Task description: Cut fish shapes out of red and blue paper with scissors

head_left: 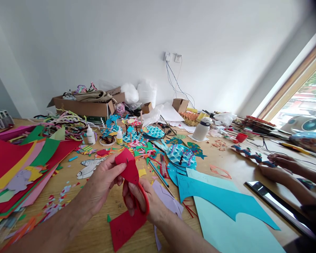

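Your left grip (104, 179) is pinching the red paper (129, 170) just lower left of frame centre; your right grip (153, 203) is clasping scissors (146, 201). Paper's probably feeling light, bendy, easily creased, so edge-pinching is making sense.

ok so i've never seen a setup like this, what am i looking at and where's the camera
There's no machine here, just a person working bare-handed. This single picture comes from a camera worn on the person's head, looking forward and down. The left hand holds a piece of red paper; the right hand holds red-handled scissors. On the wooden table are a stack of coloured sheets, a large blue paper cut-out and two small bottles. Another person's hands are at the far right.
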Demonstrator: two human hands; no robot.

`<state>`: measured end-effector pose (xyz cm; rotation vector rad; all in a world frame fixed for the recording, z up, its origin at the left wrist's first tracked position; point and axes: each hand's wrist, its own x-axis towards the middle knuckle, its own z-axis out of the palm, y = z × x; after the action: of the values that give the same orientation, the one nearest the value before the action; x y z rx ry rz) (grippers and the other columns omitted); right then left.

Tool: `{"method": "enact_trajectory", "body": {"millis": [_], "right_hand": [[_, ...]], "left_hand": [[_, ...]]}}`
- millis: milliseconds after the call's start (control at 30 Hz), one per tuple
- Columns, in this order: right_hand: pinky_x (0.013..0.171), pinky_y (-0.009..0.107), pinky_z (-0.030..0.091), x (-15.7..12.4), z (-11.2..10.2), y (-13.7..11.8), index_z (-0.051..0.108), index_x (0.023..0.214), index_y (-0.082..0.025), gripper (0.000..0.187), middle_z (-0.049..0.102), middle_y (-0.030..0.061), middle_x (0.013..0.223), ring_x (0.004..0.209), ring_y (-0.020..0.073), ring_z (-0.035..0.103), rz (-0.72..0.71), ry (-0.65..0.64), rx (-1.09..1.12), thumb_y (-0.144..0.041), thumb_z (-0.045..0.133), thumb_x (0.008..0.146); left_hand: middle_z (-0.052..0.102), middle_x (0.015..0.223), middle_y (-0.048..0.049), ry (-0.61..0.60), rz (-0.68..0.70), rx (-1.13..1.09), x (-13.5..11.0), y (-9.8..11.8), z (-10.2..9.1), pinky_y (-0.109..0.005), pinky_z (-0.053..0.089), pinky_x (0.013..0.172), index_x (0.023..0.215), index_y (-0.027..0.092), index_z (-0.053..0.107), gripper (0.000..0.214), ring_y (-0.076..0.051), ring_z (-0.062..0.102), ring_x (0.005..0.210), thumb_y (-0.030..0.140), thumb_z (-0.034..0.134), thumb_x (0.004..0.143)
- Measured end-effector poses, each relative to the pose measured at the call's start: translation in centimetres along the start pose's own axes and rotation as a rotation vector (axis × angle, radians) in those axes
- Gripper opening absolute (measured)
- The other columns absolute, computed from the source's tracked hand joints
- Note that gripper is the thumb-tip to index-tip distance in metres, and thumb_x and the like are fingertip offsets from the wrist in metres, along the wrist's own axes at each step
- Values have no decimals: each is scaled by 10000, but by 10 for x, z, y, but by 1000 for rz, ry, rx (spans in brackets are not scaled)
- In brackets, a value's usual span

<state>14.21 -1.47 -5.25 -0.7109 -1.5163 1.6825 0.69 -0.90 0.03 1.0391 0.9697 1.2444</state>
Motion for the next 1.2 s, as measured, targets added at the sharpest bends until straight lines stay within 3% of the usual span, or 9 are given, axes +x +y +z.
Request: {"method": "enact_trajectory", "body": {"millis": [767, 1200], "right_hand": [[379, 195, 242, -1, 4, -1, 486, 702, -167, 491, 414, -80, 399, 315, 47, 353, -14, 81, -33, -646, 426, 796], [380, 199, 246, 1, 2, 0, 477, 708, -183, 510, 429, -75, 401, 337, 63, 374, 76, 87, -72, -689, 428, 747]], "left_hand": [[600, 622, 42, -4, 10, -26, 2, -4, -1, -196, 367, 483, 779, 191, 630, 111, -82, 448, 498, 259, 667, 699], [591, 632, 34, 19, 34, 10, 3, 0, 0, -196, 355, 473, 766, 189, 636, 139, -96, 447, 528, 289, 677, 679]]}}
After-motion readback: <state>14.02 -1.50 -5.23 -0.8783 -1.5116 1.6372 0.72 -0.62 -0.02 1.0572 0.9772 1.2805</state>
